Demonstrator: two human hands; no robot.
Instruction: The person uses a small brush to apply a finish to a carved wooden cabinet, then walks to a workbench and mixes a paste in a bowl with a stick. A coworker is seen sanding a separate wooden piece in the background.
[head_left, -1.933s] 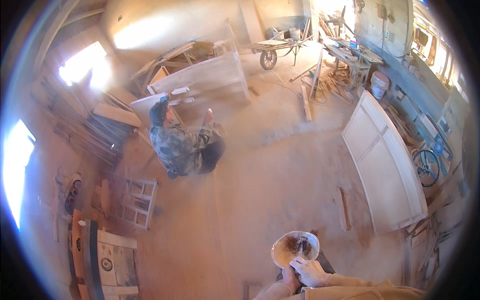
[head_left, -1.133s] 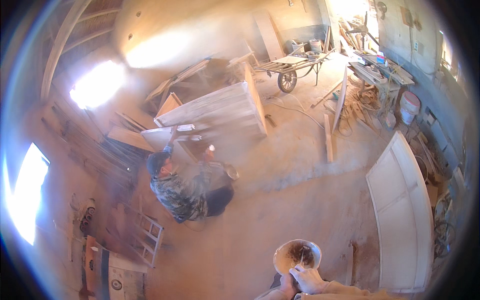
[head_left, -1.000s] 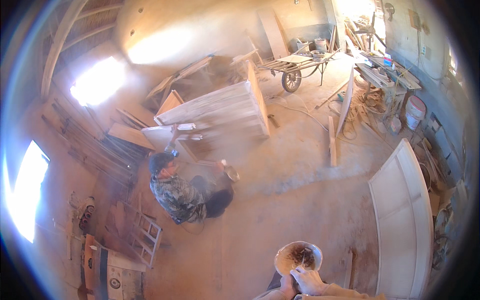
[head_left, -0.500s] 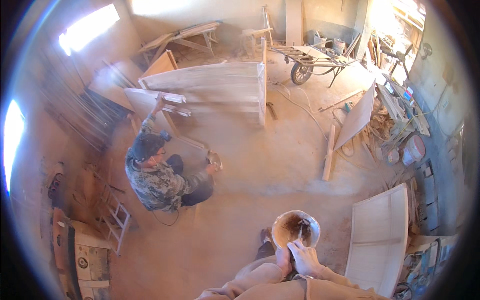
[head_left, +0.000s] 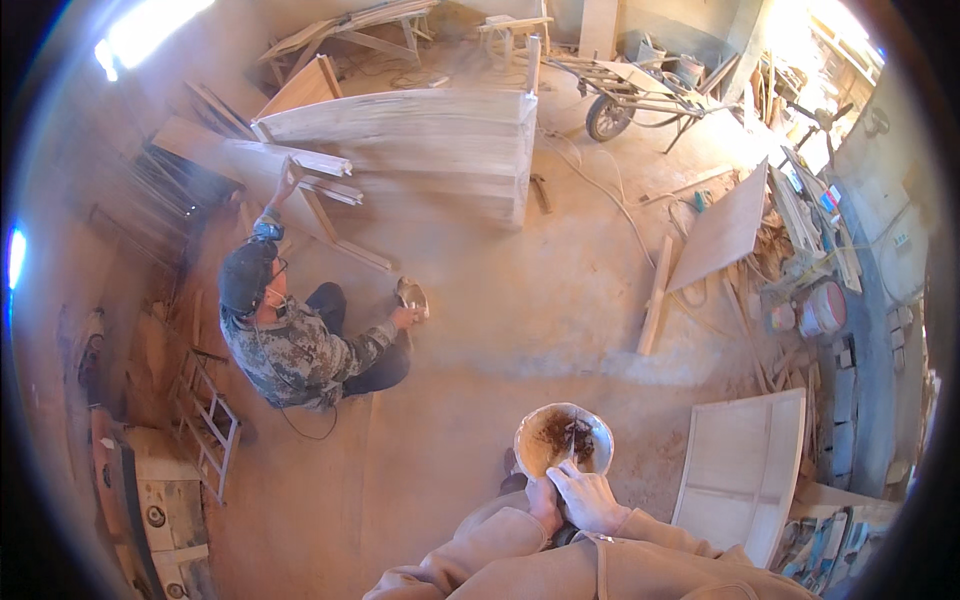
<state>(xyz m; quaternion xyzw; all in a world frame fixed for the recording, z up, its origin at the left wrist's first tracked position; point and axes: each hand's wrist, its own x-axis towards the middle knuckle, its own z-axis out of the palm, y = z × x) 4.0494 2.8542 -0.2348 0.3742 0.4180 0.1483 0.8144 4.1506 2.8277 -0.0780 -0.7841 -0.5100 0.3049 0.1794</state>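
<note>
- While the left hand [head_left: 545, 503] clamps its fingers on the near rim of a bowl [head_left: 533, 452], the bowl is left of the framed panel [head_left: 735, 472].
- The right hand [head_left: 590, 497] has fingers together, clamped on a slim tool [head_left: 573, 447] dipped in dark brown matter [head_left: 556, 429].
- Well left of the panel crouches a co-worker [head_left: 300, 350]; far beyond it stands a cart [head_left: 632, 82].

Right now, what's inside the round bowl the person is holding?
The bowl holds dark brown material, its kind unclear. A thin pale tool dips in from the right fingers. They cover part of the near edge; whatever lies beneath the material is hidden.
</note>
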